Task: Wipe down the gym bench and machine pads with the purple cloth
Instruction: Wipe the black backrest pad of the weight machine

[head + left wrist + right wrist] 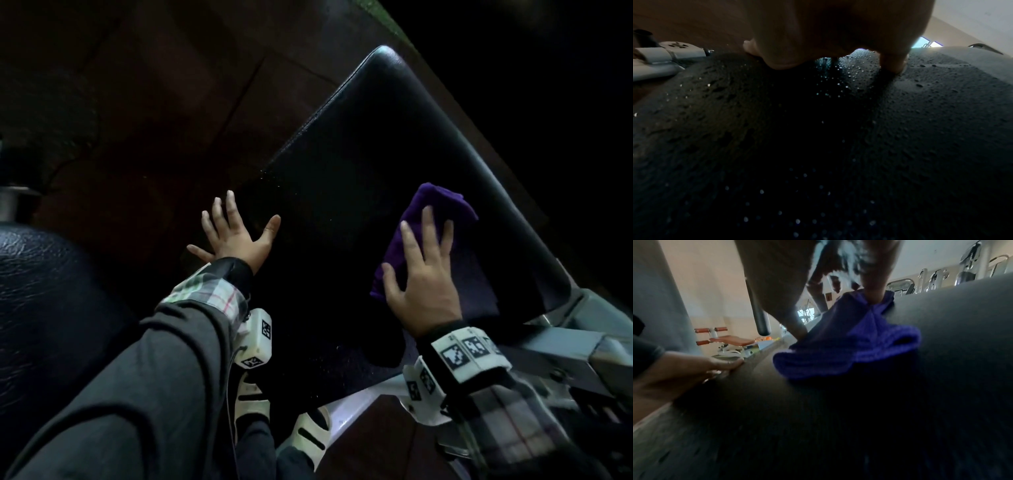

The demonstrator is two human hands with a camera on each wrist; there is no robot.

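Two grips were spread flat on the counter (394,144): the left grip (236,236) was pressed on its wet edge, the cloth (428,219) was pinned under the right grip (421,274).
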